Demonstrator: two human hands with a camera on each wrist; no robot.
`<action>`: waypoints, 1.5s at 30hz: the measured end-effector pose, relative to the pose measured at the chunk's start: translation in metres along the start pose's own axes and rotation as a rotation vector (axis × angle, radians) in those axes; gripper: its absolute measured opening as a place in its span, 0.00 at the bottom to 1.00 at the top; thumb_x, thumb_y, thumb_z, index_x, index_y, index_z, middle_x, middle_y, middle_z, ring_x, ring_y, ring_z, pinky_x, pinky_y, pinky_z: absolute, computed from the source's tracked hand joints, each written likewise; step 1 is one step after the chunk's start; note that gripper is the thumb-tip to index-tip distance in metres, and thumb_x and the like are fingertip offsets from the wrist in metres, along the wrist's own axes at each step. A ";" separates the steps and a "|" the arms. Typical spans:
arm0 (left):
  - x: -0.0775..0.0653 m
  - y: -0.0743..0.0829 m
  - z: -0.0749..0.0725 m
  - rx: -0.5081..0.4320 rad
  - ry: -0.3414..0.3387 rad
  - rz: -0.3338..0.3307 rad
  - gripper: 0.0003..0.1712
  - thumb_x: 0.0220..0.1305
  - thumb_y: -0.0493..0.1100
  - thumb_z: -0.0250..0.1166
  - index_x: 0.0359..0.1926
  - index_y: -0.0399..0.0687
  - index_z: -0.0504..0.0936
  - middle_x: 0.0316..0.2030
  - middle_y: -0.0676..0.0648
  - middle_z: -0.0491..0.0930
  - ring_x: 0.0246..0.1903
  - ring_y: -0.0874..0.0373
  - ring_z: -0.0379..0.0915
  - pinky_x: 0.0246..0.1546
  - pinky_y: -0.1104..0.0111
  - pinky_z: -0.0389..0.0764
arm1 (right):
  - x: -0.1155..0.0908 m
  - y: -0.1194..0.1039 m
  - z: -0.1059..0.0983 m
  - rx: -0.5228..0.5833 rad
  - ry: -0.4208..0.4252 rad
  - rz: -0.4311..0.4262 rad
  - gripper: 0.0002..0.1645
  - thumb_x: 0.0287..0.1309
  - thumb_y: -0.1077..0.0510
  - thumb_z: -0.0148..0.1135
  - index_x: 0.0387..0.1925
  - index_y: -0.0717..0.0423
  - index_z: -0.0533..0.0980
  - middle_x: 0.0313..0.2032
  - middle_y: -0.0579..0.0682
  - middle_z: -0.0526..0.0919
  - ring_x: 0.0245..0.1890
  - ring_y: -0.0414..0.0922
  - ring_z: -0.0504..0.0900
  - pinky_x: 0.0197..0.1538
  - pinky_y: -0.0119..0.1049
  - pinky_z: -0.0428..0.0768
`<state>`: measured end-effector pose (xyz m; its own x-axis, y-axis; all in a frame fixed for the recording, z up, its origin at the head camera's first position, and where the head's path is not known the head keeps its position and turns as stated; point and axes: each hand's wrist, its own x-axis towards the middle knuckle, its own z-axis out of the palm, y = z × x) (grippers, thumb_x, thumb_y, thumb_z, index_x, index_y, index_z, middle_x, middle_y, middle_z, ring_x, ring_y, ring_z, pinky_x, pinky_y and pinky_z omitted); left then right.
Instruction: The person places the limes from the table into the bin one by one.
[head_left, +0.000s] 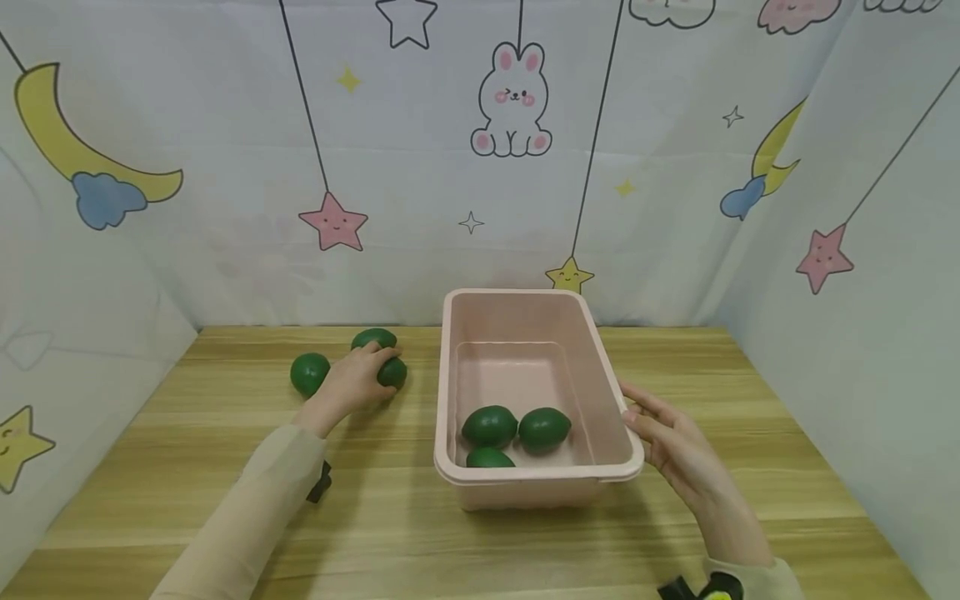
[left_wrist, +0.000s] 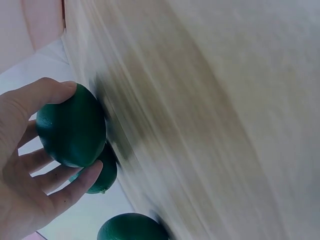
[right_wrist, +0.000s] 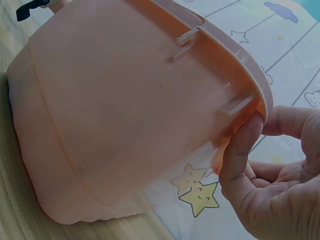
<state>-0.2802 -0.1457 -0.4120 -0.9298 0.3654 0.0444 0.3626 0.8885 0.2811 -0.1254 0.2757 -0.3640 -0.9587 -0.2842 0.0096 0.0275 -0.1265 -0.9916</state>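
Note:
My left hand [head_left: 351,385] holds a green lime [head_left: 392,372] on the left of the table. In the left wrist view, the thumb and curled fingers close around that lime [left_wrist: 72,127]. Just behind it lies a second lime [head_left: 373,337], and a third lime [head_left: 309,373] sits to the left of the hand. On the right, my right hand [head_left: 690,467] pinches the rim of a pink plastic bin [head_left: 525,477] between thumb and fingers, clearer in the right wrist view. Inside the bin, near its front, are three limes [head_left: 545,429].
The wooden table [head_left: 375,533] runs back to a white cloth [head_left: 420,167] printed with stars, moons and a rabbit. Cloth also hangs along the left and right sides. Dark straps [head_left: 320,482] show at the wrists.

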 end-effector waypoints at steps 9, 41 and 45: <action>-0.001 0.000 0.001 -0.007 0.009 0.003 0.37 0.53 0.46 0.71 0.64 0.44 0.71 0.59 0.33 0.71 0.55 0.35 0.72 0.49 0.42 0.77 | 0.000 0.001 0.000 0.023 -0.014 -0.004 0.29 0.69 0.65 0.47 0.70 0.59 0.59 0.39 0.43 0.76 0.38 0.35 0.80 0.43 0.27 0.82; -0.004 0.009 -0.005 -0.070 0.025 0.007 0.37 0.55 0.47 0.70 0.65 0.44 0.70 0.60 0.34 0.71 0.55 0.38 0.74 0.51 0.44 0.77 | 0.000 -0.001 0.001 0.005 0.011 0.005 0.31 0.69 0.64 0.48 0.71 0.64 0.55 0.39 0.43 0.76 0.39 0.34 0.80 0.45 0.27 0.82; -0.005 0.010 -0.007 -0.081 0.025 0.009 0.37 0.55 0.47 0.70 0.65 0.44 0.70 0.60 0.35 0.71 0.55 0.38 0.73 0.50 0.44 0.77 | 0.000 -0.001 0.001 0.006 0.013 0.006 0.31 0.69 0.64 0.48 0.71 0.63 0.55 0.39 0.43 0.76 0.39 0.34 0.80 0.46 0.27 0.82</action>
<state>-0.2720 -0.1405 -0.4024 -0.9280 0.3657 0.0708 0.3659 0.8594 0.3570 -0.1248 0.2747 -0.3627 -0.9620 -0.2730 0.0019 0.0351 -0.1305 -0.9908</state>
